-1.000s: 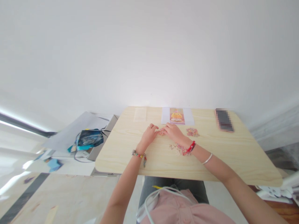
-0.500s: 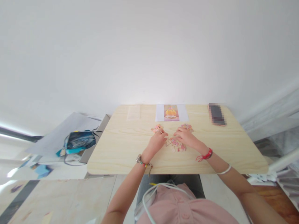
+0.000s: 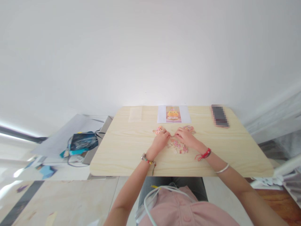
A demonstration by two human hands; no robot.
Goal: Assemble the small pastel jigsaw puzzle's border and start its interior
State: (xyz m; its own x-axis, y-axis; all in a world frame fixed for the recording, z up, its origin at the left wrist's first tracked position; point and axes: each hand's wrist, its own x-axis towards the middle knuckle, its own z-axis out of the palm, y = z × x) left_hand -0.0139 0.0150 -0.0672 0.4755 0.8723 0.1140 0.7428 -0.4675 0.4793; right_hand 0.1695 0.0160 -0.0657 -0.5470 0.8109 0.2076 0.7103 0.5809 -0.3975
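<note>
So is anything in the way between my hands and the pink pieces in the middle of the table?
Nothing visible. The left hand and right hand meet fingertip to fingertip at the far edge of the pink pieces on the table; whether they pinch one is too small to tell.

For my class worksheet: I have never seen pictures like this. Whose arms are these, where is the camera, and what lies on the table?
There is no machine: a person sits at a wooden table, and the camera on their head looks down at their arms. The left hand and right hand meet fingertip to fingertip among small pink patterned pieces; whether they pinch one is too small to tell. Further back lie a printed picture, a pale slip and a blurred-out phone.
</note>
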